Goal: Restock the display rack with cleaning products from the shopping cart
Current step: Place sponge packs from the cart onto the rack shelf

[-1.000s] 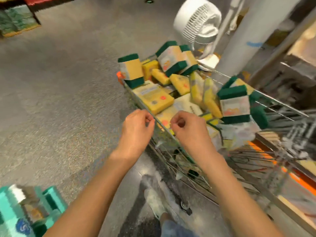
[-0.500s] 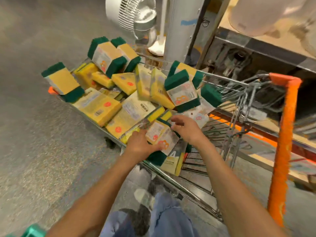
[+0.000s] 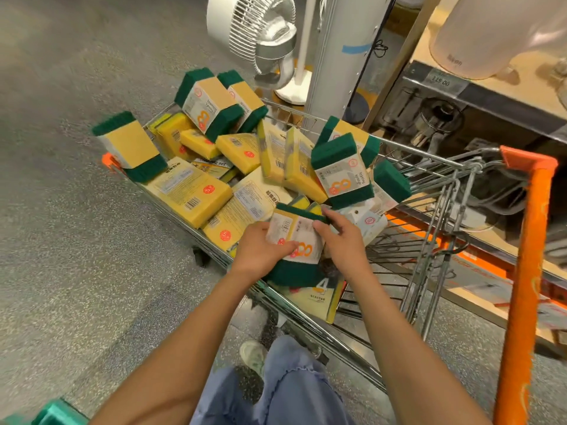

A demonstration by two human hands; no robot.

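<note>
Gripping a wrapped sponge pack (image 3: 293, 240) with both hands over the near end of the wire shopping cart (image 3: 408, 167). My left hand (image 3: 260, 256) curls round its left edge, thumb laid across the glossy printed sleeve. My right hand (image 3: 340, 243) clasps the right side, fingertips pressed on the dark green scouring layer at the upper edge. The pack is a rectangular block: yellow foam between coarse green pads, banded in white film with orange figures. It sits just above a flat yellow pack (image 3: 319, 297) lying on the cart's wire floor. Further in, the basket holds a loose heap of like sponge blocks (image 3: 340, 170) and flat yellow sponge packs (image 3: 190, 191), several tilted against each other. The cart handle (image 3: 521, 271) is orange, a smooth bar, at my right. A white fan (image 3: 245, 29) with a ribbed grille stands on the speckled grey floor (image 3: 76, 240) beyond.
</note>
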